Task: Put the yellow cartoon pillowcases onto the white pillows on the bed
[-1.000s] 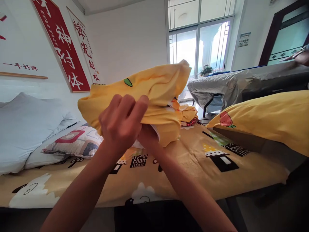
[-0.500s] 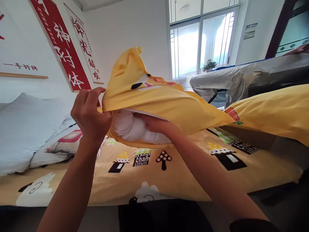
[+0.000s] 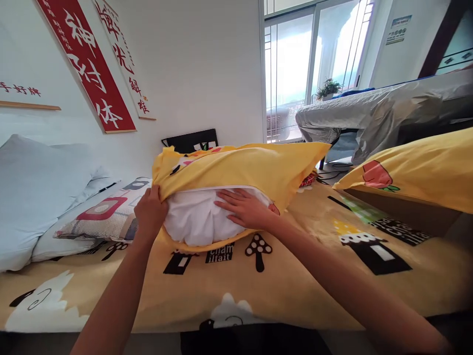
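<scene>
A yellow pillowcase (image 3: 236, 167) with printed shapes lies on the bed, its long side opening facing me. Inside that opening shows a white pillow (image 3: 199, 214), bulging and creased. My left hand (image 3: 151, 212) grips the left corner of the pillowcase, fingers closed on the fabric. Flat against the white pillow rests my right hand (image 3: 246, 209), fingers stretched out to the left, just under the zipper edge.
A tan printed blanket (image 3: 303, 296) covers the bed. White pillows (image 3: 33, 197) and a patterned cushion (image 3: 99, 217) are at left. Another yellow pillow (image 3: 424, 172) sits on a cardboard box (image 3: 414, 212) at right. Behind stands a covered table (image 3: 351, 113).
The pillowcase has come down from its raised, tilted position onto the bed. My left hand has lowered with it. My right hand has come out from deep inside and now lies on the white pillow.
</scene>
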### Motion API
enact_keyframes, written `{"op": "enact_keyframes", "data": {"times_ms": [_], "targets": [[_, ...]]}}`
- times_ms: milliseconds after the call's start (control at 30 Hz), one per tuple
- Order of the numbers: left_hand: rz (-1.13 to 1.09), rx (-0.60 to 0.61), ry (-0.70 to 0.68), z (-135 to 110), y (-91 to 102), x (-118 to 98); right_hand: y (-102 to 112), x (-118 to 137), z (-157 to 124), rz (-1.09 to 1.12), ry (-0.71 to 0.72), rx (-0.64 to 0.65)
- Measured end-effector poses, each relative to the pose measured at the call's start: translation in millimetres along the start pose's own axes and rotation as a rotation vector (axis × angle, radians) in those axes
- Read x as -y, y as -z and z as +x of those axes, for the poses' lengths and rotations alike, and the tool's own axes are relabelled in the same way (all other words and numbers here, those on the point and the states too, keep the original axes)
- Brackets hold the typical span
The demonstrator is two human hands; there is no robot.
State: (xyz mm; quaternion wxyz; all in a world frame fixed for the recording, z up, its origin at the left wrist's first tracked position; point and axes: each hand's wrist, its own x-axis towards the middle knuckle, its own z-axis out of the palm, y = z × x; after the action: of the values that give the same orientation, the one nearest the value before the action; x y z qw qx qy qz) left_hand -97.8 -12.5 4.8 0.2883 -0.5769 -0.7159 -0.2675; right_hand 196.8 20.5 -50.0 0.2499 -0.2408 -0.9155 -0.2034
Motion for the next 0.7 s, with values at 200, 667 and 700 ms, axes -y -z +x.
{"op": "enact_keyframes", "data": {"times_ms": [200,667,700], "targets": [[-0.071,0.015,0.039,-10,-55.7,35,-27,-46,-30,0.004,-0.206,-0.035],[-0.455,-0.351,-0.01,-27,-114.8,61,-48,-87,14,-0.331,-0.945,0.015],[-0.407,-0.292,0.001,-29,-115.9,63,-44,-88,15,-0.332,-0.981,0.103]]}}
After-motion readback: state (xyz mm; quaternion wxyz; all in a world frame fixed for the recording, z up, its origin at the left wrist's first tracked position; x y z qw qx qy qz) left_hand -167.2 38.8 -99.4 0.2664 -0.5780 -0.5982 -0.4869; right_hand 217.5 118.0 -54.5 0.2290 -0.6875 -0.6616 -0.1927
